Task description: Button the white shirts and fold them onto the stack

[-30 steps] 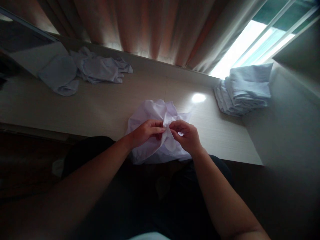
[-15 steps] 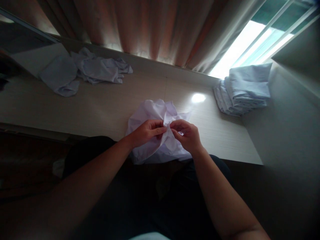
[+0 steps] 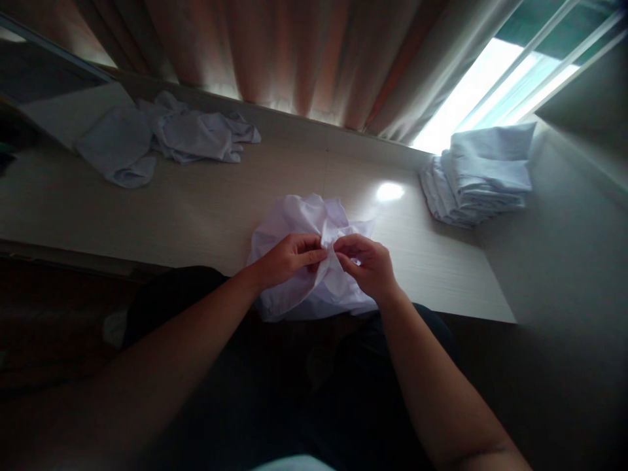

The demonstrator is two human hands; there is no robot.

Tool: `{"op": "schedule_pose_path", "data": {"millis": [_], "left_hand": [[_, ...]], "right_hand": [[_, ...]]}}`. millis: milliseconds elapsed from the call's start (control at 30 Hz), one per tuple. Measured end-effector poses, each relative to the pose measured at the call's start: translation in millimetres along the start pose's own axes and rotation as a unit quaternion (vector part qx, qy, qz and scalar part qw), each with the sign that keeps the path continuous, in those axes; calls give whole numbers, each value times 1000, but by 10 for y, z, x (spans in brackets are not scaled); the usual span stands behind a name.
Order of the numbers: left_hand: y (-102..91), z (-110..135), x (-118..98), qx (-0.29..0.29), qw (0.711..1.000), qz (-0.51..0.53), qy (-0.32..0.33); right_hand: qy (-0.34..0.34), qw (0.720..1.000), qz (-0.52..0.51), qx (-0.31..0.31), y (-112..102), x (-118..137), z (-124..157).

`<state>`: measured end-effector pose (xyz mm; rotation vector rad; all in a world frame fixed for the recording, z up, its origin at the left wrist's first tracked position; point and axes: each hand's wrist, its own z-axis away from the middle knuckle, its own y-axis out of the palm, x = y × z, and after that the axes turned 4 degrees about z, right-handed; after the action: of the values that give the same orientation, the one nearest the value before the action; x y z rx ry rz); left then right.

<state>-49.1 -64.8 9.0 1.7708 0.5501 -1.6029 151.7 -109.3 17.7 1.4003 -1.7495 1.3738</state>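
Observation:
A crumpled white garment (image 3: 300,222) lies at the near edge of a pale wooden table (image 3: 206,209), partly hanging over it toward my lap. My left hand (image 3: 287,260) pinches a fold of the cloth between thumb and fingers. My right hand (image 3: 369,265) pinches the same fold from the other side, fingertips almost touching the left ones. What lies between the fingertips is too small to make out.
A loose heap of white garments (image 3: 171,134) lies at the far left of the table. A folded stack of white cloth (image 3: 483,176) sits at the far right by the wall. Curtains (image 3: 294,52) and a bright window (image 3: 490,85) run behind the table.
Nothing much: both hands stay pinched on the same fold, with only a slight shift of the fingers.

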Motion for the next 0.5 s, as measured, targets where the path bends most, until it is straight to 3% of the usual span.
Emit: {"op": "schedule_pose_path", "data": {"millis": [500], "left_hand": [[-2, -1, 7, 1, 1000, -9, 9]], "right_hand": [[13, 1000, 14, 10, -17, 13, 4]]}}
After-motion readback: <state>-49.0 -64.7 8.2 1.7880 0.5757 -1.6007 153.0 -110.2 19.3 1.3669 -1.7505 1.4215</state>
